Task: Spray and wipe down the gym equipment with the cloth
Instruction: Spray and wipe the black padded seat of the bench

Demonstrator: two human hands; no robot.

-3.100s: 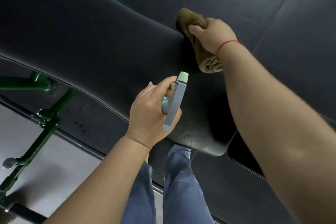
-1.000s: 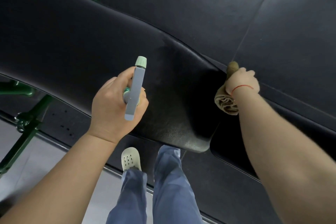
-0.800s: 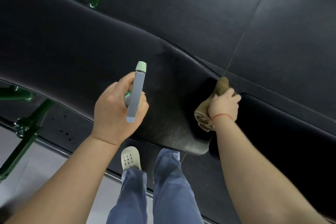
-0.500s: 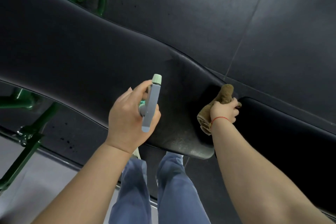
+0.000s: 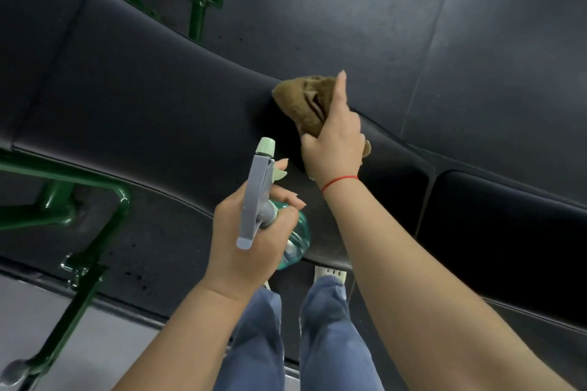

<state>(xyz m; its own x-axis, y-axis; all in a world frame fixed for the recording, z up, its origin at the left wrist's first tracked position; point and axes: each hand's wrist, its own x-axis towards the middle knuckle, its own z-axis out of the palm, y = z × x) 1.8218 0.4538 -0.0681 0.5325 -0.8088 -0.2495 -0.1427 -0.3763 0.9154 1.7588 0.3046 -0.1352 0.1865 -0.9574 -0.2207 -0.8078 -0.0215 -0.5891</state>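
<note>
Cloth (image 5: 306, 105): soft, limp, light brown; bunched at frame centre on the bench pad (image 5: 152, 105), best gripped as a wad.
Right hand (image 5: 333, 144): clamped on cloth.
Left hand (image 5: 251, 232): closed around spray bottle (image 5: 260, 200), lower centre.
Change: cloth up from the pad's lower edge to its far edge.

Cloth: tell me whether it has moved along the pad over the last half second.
Yes. The cloth in the right hand has slid up the pad, away from its rounded near end toward the narrow middle.
</note>
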